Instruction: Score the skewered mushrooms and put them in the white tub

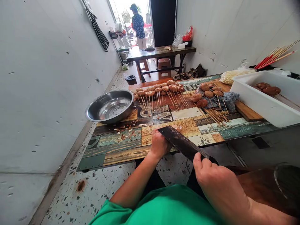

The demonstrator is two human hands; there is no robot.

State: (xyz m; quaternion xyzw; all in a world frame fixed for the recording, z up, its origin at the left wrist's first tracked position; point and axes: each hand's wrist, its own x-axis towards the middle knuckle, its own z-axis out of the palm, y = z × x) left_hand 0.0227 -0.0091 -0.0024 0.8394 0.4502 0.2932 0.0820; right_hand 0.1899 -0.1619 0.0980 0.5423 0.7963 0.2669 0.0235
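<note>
My right hand (215, 178) is wrapped round the handle end of a dark cleaver (179, 139), its blade slanting up to the left. Behind the blade my left hand (159, 144) is closed at the near table edge. It grips a brown mushroom (177, 128), of which only a bit of cap shows past the steel. Skewered mushrooms (161, 90) with pale cuts on their caps lie in rows farther back. More skewered mushrooms (208, 93) rest on a grey cloth (231, 99), by a bundle of bare bamboo skewers (217, 116).
A steel basin (110, 107) stands at the table's left, with mushroom trimmings (127, 134) scattered before it. On the right are a white tub (264, 106) holding mushrooms, a wooden board (249, 111) and red-ended sticks (274, 57). A person (138, 26) stands in the doorway.
</note>
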